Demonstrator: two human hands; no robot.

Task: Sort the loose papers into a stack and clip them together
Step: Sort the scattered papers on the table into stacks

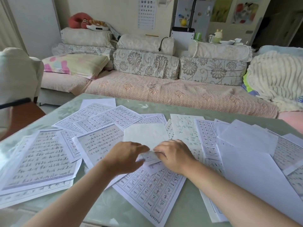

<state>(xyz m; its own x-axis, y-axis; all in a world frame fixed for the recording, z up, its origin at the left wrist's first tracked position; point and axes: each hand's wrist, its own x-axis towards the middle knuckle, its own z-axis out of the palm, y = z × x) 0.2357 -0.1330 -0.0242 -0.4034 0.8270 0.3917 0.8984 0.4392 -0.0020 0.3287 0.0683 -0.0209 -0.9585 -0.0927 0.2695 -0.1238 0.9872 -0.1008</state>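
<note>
Across the pale green table (147, 104), loose papers (39, 159) in an overlapping spread, not squared into any stack; mostly printed grid sheets of characters, handwritten pages at the left, blank white sheets (255, 174) at the right, one blank cream sheet (146, 133) in the middle; at the centre, just in front of that cream sheet, a small gridded sheet (148, 157) raised a little off the pile; left hand (126, 158) pinching its left edge, thumb below and fingers curled above; right hand (173, 156) knuckles up, fingers curled onto its upper right edge, gripping it too; both hands nearly touching over it, bare forearms reaching in from the near edge; under the wrists, a large grid sheet (152, 192) lying flat and slanted; beyond the table, a sofa (164, 92) holding flowered cushions (144, 64) along its back, a pink and yellow pillow (73, 64) on the seat at the left, a cream ribbed blanket (277, 79) heaped at the right end
</note>
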